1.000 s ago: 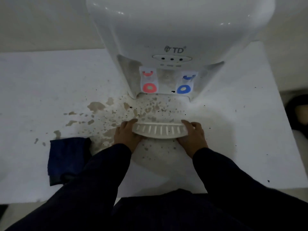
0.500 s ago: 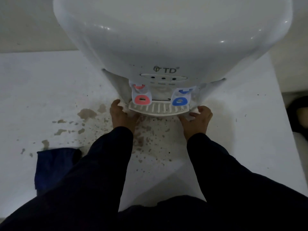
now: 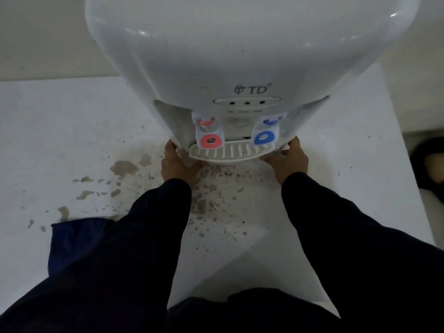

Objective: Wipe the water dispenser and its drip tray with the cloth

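Note:
A white water dispenser (image 3: pixel 216 51) stands on a white table (image 3: pixel 60 140); it has a red tap (image 3: pixel 210 140) and a blue tap (image 3: pixel 264 137). The slotted white drip tray (image 3: pixel 230 153) sits in the recess under the taps. My left hand (image 3: pixel 176 164) grips the tray's left end and my right hand (image 3: pixel 287 161) grips its right end. A dark blue cloth (image 3: pixel 74 241) lies on the table at the lower left, partly hidden by my left sleeve.
Brown stains (image 3: pixel 123 168) and specks spread over the table in front of the dispenser and to the left. A dark object (image 3: pixel 430 164) shows past the table's right edge. A pale wall rises behind.
Both hands carried the drip tray from the table in front of the dispenser back under the taps. The camera moved closer to the dispenser.

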